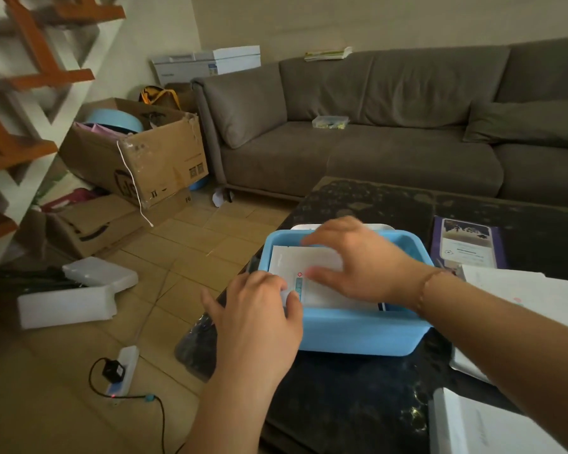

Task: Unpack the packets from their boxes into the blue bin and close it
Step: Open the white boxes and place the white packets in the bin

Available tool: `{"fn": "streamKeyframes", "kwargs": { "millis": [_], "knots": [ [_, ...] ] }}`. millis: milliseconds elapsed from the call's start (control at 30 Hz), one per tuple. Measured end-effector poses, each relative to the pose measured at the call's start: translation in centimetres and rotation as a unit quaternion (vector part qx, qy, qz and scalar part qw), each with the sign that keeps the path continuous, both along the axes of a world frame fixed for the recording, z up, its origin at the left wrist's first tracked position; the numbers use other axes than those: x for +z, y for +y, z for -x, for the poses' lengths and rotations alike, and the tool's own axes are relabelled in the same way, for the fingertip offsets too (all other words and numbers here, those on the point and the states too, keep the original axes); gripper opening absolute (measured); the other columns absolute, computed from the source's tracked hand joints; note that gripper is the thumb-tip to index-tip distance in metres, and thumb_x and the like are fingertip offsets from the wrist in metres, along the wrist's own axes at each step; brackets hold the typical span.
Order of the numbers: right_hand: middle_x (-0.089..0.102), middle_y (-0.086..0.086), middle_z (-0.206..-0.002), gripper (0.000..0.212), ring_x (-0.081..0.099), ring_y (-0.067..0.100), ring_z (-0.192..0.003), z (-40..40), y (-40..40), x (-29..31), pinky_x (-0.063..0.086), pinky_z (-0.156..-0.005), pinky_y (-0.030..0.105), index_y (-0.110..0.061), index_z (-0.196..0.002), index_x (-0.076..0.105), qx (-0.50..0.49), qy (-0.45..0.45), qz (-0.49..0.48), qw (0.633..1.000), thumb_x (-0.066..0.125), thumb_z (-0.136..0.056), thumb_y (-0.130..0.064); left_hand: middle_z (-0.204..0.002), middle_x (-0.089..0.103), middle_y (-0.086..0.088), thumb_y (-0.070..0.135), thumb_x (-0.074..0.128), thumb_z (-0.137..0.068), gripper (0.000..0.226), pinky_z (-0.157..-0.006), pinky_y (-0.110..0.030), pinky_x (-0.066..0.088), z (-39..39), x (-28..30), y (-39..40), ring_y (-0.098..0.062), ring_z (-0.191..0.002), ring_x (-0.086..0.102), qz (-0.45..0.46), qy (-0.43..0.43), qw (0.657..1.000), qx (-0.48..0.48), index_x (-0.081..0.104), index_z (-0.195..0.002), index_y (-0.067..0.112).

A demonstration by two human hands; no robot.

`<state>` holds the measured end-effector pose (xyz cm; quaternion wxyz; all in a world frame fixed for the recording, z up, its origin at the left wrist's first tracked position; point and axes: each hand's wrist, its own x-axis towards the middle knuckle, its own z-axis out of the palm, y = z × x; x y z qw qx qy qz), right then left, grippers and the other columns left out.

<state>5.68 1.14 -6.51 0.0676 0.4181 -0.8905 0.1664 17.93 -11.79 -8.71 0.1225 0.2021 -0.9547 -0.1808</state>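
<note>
Nearest the table's (358, 404) front edge, white boxes (482, 427) lie at its right corner, presumably emptied or waiting. Just beyond, the left hand (259, 319) curls over the blue bin's (358, 332) near-left rim, fingers pinching the corner of a white packet (295, 263), likely steadying it. Over the bin the right hand (354, 260) spreads wide, fingers loosely bent, pressing the packet flat so it seems to settle inside. A white lid (379, 227), I'd guess, peeks behind the far rim, so closing remains. Farther right lies a purple box (466, 244).
</note>
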Motion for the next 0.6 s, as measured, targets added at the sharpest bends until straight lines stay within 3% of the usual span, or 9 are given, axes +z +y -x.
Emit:
{"fn": "streamKeyframes", "kwargs": {
  "millis": [100,333,467,600],
  "knots": [
    [0.036,-0.007,-0.154,0.064,0.028,0.014,-0.141,0.7,-2.5,-1.3,0.026,-0.116,0.035,-0.027,-0.148,0.038,0.092,-0.008,-0.067,0.993,0.054,-0.092,-0.054,-0.118,0.055,0.019,0.043,0.044,-0.099,0.019,-0.118,-0.061,0.006,0.0,-0.1,0.0,-0.006,-0.123,0.046,-0.008,0.005,1.0,-0.001,0.059,-0.107,0.035],
    [0.013,-0.013,-0.162,0.069,0.02,0.014,-0.147,1.6,-3.4,-3.0,0.02,-0.116,0.038,-0.031,-0.155,0.018,0.092,-0.062,-0.15,0.982,0.041,-0.095,-0.057,-0.112,0.054,0.018,0.042,0.044,-0.098,0.019,-0.116,-0.061,0.008,0.1,-0.3,0.0,-0.005,-0.112,0.051,-0.004,0.013,1.0,0.008,0.058,-0.109,0.034],
    [0.01,-0.011,-0.163,0.07,0.019,0.016,-0.148,2.0,-3.6,-3.6,0.021,-0.115,0.038,-0.031,-0.155,0.013,0.098,-0.05,-0.176,0.978,0.037,-0.096,-0.059,-0.111,0.055,0.017,0.039,0.045,-0.098,0.019,-0.116,-0.063,0.011,0.1,-0.5,0.1,-0.007,-0.108,0.054,-0.001,0.02,1.0,0.012,0.059,-0.11,0.033],
    [0.02,-0.008,-0.161,0.068,0.024,0.016,-0.146,1.9,-3.4,-3.5,0.023,-0.117,0.039,-0.028,-0.154,0.02,0.11,-0.037,-0.165,0.979,0.04,-0.096,-0.057,-0.115,0.057,0.016,0.041,0.047,-0.097,0.023,-0.116,-0.063,0.014,0.1,-0.2,0.1,-0.011,-0.112,0.055,-0.013,0.03,0.999,0.01,0.059,-0.115,0.033]
  ]
}}
